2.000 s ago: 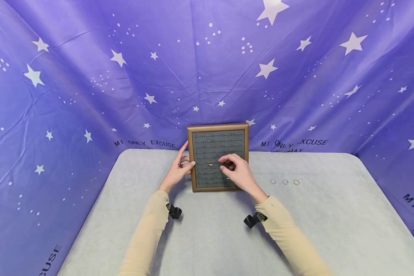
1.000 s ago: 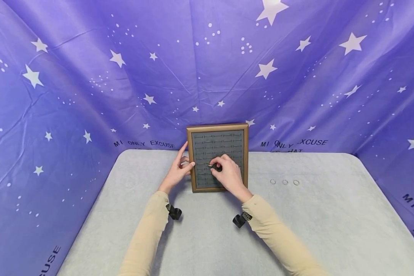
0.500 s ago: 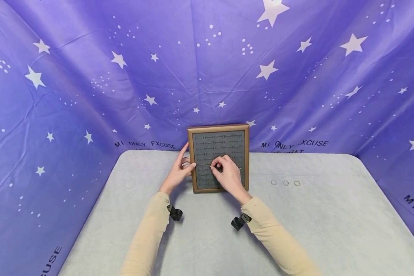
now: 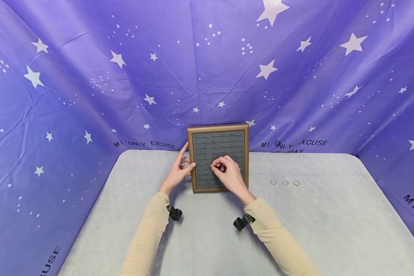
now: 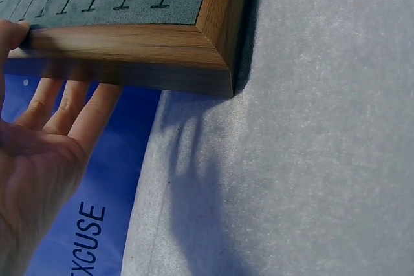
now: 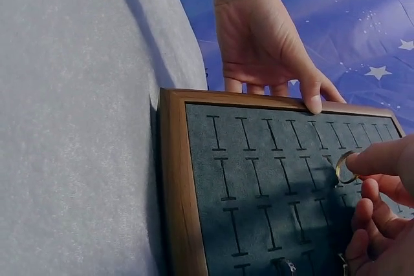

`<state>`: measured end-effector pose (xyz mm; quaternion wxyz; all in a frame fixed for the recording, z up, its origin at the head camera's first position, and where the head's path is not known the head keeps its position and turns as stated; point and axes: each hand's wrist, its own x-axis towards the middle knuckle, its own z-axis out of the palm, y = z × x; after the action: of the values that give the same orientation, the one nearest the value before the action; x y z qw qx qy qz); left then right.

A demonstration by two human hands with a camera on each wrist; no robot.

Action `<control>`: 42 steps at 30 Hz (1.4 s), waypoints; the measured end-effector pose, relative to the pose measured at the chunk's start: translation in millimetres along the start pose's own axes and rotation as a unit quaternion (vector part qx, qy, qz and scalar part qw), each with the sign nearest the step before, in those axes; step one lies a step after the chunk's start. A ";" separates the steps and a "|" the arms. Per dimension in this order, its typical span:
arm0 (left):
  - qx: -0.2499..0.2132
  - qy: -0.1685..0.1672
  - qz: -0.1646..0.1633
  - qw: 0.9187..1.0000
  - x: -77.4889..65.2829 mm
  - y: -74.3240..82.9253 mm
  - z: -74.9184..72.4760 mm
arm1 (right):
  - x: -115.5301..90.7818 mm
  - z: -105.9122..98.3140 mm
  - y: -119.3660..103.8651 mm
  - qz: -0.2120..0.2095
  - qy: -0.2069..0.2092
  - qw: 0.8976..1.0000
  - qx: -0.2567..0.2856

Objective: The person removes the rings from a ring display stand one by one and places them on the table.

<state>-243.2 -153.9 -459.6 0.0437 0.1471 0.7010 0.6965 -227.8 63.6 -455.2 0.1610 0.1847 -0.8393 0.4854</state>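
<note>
A wooden-framed ring display tray (image 4: 218, 129) with a dark grey slotted pad stands tilted up at the back of the table. My left hand (image 4: 176, 173) grips its left edge, thumb on the front of the frame and the other fingers at the side and behind. My right hand (image 4: 229, 174) is in front of the pad, pinching a gold ring (image 6: 345, 167) between thumb and forefinger. That ring is right at a slot; whether its lower part is inside, I cannot tell. A silver ring (image 6: 286, 265) sits in another slot, partly cut off in the right wrist view.
Three rings lie in a row on the grey cloth-covered table (image 4: 200, 237) to the right of the tray: left ring (image 4: 273, 182), middle ring (image 4: 285, 183), right ring (image 4: 296, 183). A purple star-printed curtain (image 4: 172, 69) hangs close behind the tray and along both sides.
My right hand has moved left across the pad and now pinches the gold ring, which sat untouched in its slot two seconds ago. My left hand keeps its grip on the tray.
</note>
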 end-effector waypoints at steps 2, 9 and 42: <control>0.002 -0.001 -0.001 1.000 -0.1 0.1 0.4 | -0.5 -0.5 0.7 0.002 0.002 1.000 0.008; 0.006 -0.002 0.001 1.000 -0.5 -0.1 0.1 | -0.5 -6.8 0.3 0.017 0.018 0.999 0.042; 0.001 -0.003 -0.004 1.000 -0.3 -0.9 -0.1 | -35.1 -47.0 6.2 0.070 0.028 0.994 0.081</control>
<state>-243.0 -154.0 -460.5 0.0484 0.1470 0.7020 0.6951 -195.6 113.0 -453.2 0.1345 0.1245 -0.8030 0.5670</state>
